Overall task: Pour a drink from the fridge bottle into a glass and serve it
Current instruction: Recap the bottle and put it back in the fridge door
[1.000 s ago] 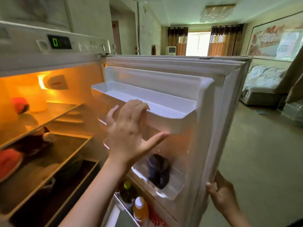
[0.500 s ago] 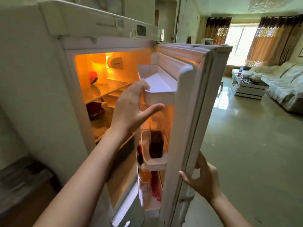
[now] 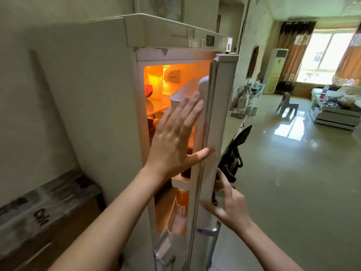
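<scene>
The white fridge (image 3: 101,98) stands lit inside, its door (image 3: 216,118) swung almost edge-on to me. My left hand (image 3: 175,137) is flat and open against the door's inner edge, fingers spread near the upper door shelf (image 3: 181,96). My right hand (image 3: 228,204) touches the door's outer edge lower down, fingers apart, holding nothing. An orange-filled bottle (image 3: 181,202) stands in the lower door rack. A dark bottle (image 3: 186,172) sits on the middle door shelf, mostly hidden by my left hand. No glass is in view.
A brown cabinet with a "Cafe" cloth (image 3: 39,212) stands left of the fridge. A black object (image 3: 232,155) hangs just beyond the door. Shiny floor (image 3: 293,173) stretches right to a small chair (image 3: 287,103), a low table (image 3: 336,114) and a curtained window.
The door has swung toward the fridge body, narrowing the gap. My left hand slid from the upper door shelf to the door's inner edge. My view moved back and left.
</scene>
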`<state>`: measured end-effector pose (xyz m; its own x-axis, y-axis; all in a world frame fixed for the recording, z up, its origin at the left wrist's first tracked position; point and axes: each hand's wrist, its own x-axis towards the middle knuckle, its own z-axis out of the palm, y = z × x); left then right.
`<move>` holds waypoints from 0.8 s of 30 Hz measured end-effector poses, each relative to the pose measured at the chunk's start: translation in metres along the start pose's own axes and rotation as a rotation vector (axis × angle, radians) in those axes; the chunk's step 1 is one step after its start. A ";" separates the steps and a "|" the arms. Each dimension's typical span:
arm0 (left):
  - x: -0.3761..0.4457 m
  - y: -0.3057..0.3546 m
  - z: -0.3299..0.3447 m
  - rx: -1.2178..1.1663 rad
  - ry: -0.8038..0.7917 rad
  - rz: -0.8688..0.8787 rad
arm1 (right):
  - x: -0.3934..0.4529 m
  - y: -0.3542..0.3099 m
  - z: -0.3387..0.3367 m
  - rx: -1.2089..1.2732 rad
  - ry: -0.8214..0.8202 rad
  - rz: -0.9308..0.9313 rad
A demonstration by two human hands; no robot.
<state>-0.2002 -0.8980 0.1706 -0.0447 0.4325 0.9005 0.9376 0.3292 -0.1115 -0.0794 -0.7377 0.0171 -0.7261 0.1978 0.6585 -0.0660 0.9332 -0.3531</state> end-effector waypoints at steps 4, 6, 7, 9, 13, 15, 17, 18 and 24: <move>-0.010 -0.003 -0.003 0.341 0.024 0.138 | 0.003 -0.002 0.016 0.003 -0.094 -0.090; -0.014 -0.009 -0.005 0.463 0.003 0.196 | 0.007 -0.003 0.024 -0.030 -0.112 -0.125; -0.015 -0.013 -0.006 0.504 -0.010 0.219 | 0.009 -0.005 0.028 -0.044 -0.118 -0.133; -0.020 -0.021 -0.005 0.544 -0.030 0.223 | 0.016 -0.008 0.037 -0.062 -0.138 -0.140; -0.030 -0.039 -0.007 0.610 -0.055 0.133 | 0.029 -0.017 0.058 -0.080 -0.209 -0.157; -0.034 -0.049 -0.010 0.659 -0.072 0.106 | 0.036 -0.022 0.068 -0.064 -0.211 -0.118; -0.038 -0.058 -0.012 0.690 -0.088 0.098 | 0.040 -0.028 0.079 -0.048 -0.203 -0.063; -0.040 -0.062 -0.013 0.699 -0.093 0.094 | 0.042 -0.031 0.084 -0.041 -0.198 -0.040; -0.044 -0.074 -0.014 0.698 -0.072 0.068 | 0.046 -0.046 0.108 0.009 -0.144 0.034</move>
<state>-0.2633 -0.9529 0.1455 -0.0392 0.5183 0.8543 0.4997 0.7505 -0.4324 -0.1836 -0.8035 -0.0080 -0.8188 0.1833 0.5441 -0.0454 0.9240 -0.3797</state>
